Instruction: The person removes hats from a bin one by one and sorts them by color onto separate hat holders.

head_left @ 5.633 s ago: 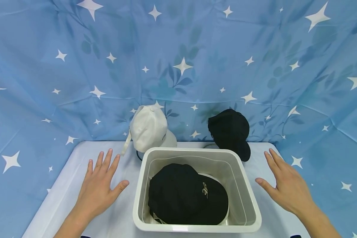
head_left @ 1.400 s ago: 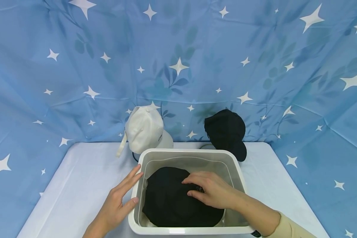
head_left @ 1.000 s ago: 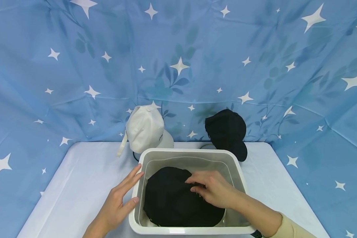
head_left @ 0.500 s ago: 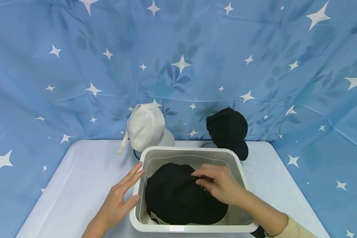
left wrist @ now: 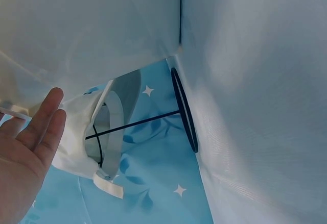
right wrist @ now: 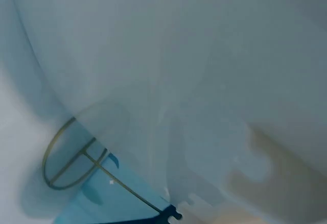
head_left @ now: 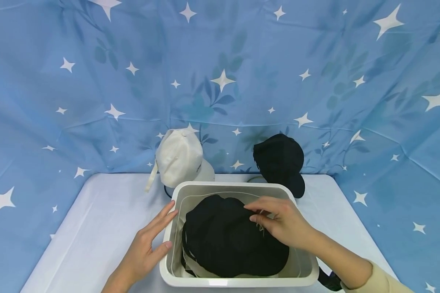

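Observation:
My right hand point(head_left: 284, 223) reaches into a white plastic bin point(head_left: 238, 185) and pinches a black cap point(head_left: 223, 236) near the pale embroidered mark on it. The cap's left side is raised, and a pale cap point(head_left: 198, 269) shows under its lower left edge. Fingers straight, my left hand point(head_left: 146, 244) rests against the bin's left rim. In the left wrist view this hand point(left wrist: 28, 157) lies along the bin's wall. Most of my right hand is hidden by the bin in the right wrist view.
Behind the bin, a white cap point(head_left: 179, 156) hangs on a wire stand point(left wrist: 185, 110) at left. A second black cap point(head_left: 280, 162) is on another stand point(right wrist: 46, 157) at right. A starry blue curtain point(head_left: 220, 61) borders the white table point(head_left: 102, 219).
My right hand has come down into the bin, taken hold of the black cap and drawn it up and right. My left hand has moved onto the rim and stayed there.

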Demonstrator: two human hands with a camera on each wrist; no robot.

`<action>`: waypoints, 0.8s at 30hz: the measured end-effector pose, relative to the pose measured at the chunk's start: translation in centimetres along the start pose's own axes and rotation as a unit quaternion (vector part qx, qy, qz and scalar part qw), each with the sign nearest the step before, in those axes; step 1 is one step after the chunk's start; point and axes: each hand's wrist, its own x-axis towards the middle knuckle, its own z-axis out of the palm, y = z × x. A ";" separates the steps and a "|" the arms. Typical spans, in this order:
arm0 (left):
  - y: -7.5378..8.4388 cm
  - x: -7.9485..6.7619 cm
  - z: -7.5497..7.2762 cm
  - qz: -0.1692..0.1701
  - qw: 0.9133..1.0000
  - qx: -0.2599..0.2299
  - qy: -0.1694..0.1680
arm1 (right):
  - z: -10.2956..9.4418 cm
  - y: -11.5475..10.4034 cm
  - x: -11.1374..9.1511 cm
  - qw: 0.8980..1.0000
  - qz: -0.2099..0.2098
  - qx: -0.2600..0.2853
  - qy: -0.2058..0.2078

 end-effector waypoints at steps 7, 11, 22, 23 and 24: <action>0.0 -0.1 0.0 0.007 1.000 0.001 0.004 | -1.4 -0.8 0.8 1.000 -0.015 -0.001 0.009; 0.0 -0.1 0.0 0.006 1.000 0.003 0.004 | -2.2 -1.1 1.3 0.999 -0.030 -0.006 0.017; 0.0 -0.1 0.0 0.003 1.000 0.002 0.003 | -4.7 -2.0 2.8 0.998 -0.056 -0.022 0.036; 0.0 -0.1 0.0 0.004 1.000 0.002 0.003 | -5.0 -2.0 2.9 0.997 -0.059 -0.023 0.039; 0.0 -0.1 -0.1 0.005 1.000 0.002 0.004 | -5.2 -2.1 3.0 0.997 -0.062 -0.025 0.042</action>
